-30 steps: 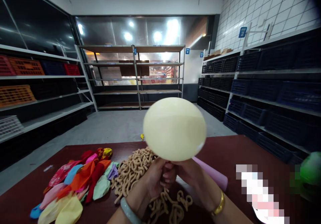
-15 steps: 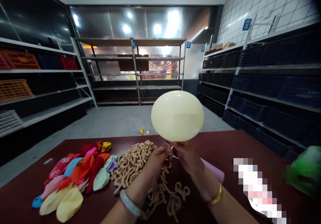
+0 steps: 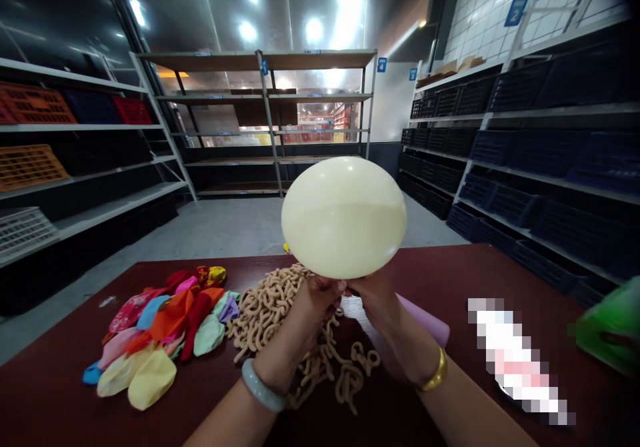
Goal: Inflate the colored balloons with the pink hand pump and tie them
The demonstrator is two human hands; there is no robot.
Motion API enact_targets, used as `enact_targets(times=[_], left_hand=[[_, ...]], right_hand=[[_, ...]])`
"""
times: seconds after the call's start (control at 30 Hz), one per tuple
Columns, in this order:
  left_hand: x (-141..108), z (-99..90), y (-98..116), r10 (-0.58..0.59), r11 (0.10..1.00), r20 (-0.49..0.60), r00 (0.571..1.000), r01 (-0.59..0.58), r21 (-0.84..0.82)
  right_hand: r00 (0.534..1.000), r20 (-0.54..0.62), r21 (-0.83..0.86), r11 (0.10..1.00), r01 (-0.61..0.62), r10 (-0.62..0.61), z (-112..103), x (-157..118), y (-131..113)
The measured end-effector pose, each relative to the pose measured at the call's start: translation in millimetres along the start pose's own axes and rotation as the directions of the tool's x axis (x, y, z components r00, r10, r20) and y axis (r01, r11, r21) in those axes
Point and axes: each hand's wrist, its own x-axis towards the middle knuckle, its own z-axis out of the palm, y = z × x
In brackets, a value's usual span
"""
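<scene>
A pale yellow inflated balloon (image 3: 345, 217) stands upright over the dark red table (image 3: 430, 267), its neck down between my hands. My left hand (image 3: 320, 303) is closed on the neck with thumb and fingers pinched. My right hand (image 3: 373, 300) is closed on the neck from the other side, its fingertips partly hidden under the balloon. Just behind and below my left hand lies a heap of beige curled strands (image 3: 267, 313). Loose strands (image 3: 350, 377) lie between my forearms.
Deflated balloons of several colours (image 3: 170, 317) lie at the table's left. A pink-purple cylinder (image 3: 425, 320) is beside my right wrist. Further right are a pixelated white item (image 3: 517, 360) and a green object (image 3: 610, 327). Shelves (image 3: 270, 97) with crates stand around the room.
The balloon looks larger and nearer, and its neck is now mostly hidden by my fingers. My hands have drawn closer together under it. The view has tilted slightly downward.
</scene>
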Motion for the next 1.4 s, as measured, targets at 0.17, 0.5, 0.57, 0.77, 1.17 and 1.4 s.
enact_targets(times=[0.17, 0.5, 0.57, 0.77, 1.17, 1.4], left_hand=[[1.5, -1.5, 3.0, 0.287, 0.903, 0.056, 0.956, -0.290, 0.316], [-3.7, -1.9, 14.2, 0.364, 0.878, 0.120, 0.923, -0.384, 0.286], [0.9, -5.6, 13.1, 0.329, 0.896, 0.111, 0.938, -0.347, 0.277], [11.9, -20.2, 14.5, 0.181, 0.980, -0.080, 0.980, -0.186, -0.069], [23.4, -67.2, 34.6, 0.166, 0.888, -0.365, 0.916, -0.300, -0.350], [27.8, -73.1, 30.3, 0.222, 0.859, -0.392, 0.893, -0.369, -0.355]], right_hand=[[0.999, 0.002, 0.143, 0.989, 0.037, -0.038, -4.5, -0.2, -3.3], [0.999, -0.019, 0.251, 0.967, -0.029, 0.035, 6.5, 3.0, -12.9], [0.998, 0.030, 0.244, 0.968, -0.058, 0.052, 10.3, 8.8, -12.1], [0.978, 0.207, 0.103, 0.995, -0.001, -0.021, 21.4, 22.7, -9.2], [0.839, 0.539, -0.653, 0.589, 0.475, -0.079, 1.1, -0.8, 12.0], [0.848, 0.527, -0.803, 0.296, 0.517, -0.051, 30.2, -14.2, 16.3]])
